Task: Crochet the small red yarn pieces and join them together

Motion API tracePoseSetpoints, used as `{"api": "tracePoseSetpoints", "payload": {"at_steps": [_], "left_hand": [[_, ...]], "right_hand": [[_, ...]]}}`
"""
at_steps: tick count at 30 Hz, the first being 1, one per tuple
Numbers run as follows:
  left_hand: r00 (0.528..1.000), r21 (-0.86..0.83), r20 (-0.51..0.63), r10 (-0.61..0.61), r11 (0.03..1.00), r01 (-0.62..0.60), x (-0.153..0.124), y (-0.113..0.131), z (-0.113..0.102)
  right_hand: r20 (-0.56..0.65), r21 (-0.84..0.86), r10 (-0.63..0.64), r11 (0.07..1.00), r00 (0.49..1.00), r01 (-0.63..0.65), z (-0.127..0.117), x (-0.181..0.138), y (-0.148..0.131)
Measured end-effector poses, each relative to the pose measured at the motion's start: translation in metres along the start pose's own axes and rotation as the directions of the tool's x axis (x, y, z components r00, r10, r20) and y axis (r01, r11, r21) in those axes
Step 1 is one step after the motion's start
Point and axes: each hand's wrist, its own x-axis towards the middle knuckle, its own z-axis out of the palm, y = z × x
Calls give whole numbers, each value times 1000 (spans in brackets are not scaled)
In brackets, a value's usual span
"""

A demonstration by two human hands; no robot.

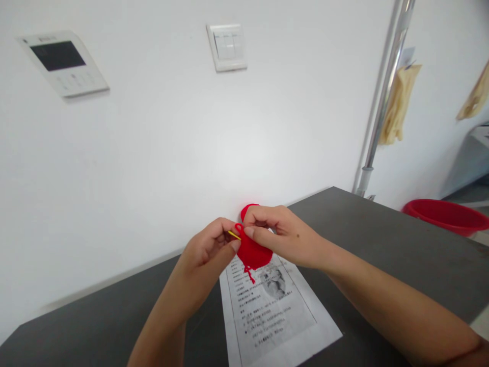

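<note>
A flat, rounded piece of red crochet work (256,255) hangs between my hands, with a short twisted yarn tail below it. My left hand (208,252) is closed, pinching a thin yellow needle (234,235) whose tip points toward the red work. My right hand (278,232) pinches the upper edge of the crochet piece between thumb and forefinger. A small loop of red yarn (239,227) stands up between the two hands. Part of a red yarn ball (249,210) shows behind my right hand, mostly covered by it.
Under my hands a printed sheet (267,326) with text and a picture lies on the dark table (344,224). The white wall (171,142) rises right behind. On the right are a metal pole (385,97), hanging yellow gloves (399,107) and a red basin (443,216).
</note>
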Motion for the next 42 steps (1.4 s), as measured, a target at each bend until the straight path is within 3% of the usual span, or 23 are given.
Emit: {"api": "tracePoseSetpoints", "payload": {"at_steps": [5, 9, 14, 16, 19, 22, 26, 31, 34, 42], "left_hand": [[997, -101, -66, -34, 995, 27, 8, -7, -2], [994, -51, -105, -41, 998, 36, 13, -13, -3], [980, 57, -191, -47, 997, 59, 21, -22, -3], [970, 23, -233, -72, 997, 80, 24, -26, -1], [957, -131, -260, -130, 986, 99, 30, -32, 1], [958, -227, -241, -158, 968, 102, 35, -39, 4], [960, -214, -230, -160, 971, 110, 39, -47, 3], [960, -219, -233, -158, 970, 106, 41, -57, 2], [960, -247, -222, -171, 962, 114, 44, -67, 1], [932, -383, -182, -315, 895, 228, 62, -137, 10]], "right_hand": [[38, 53, 32, 998, 999, -34, 0, 1, 4], [64, 7, 29, 1000, 998, -30, -1, 3, 11], [29, -286, -27, 958, 999, 34, -2, 9, 22], [13, -426, -71, 902, 997, 70, -2, 11, 25], [-27, -484, -92, 873, 995, 68, -1, 13, 30], [-86, -446, -64, 895, 994, 19, 0, 15, 35], [-105, -363, 16, 930, 994, -53, 1, 19, 41], [-146, 27, 132, 991, 980, -130, 8, 24, 57], [-147, 140, 182, 977, 972, -162, 14, 27, 75], [-85, 226, 398, 901, 914, -371, 21, 32, 143]]}}
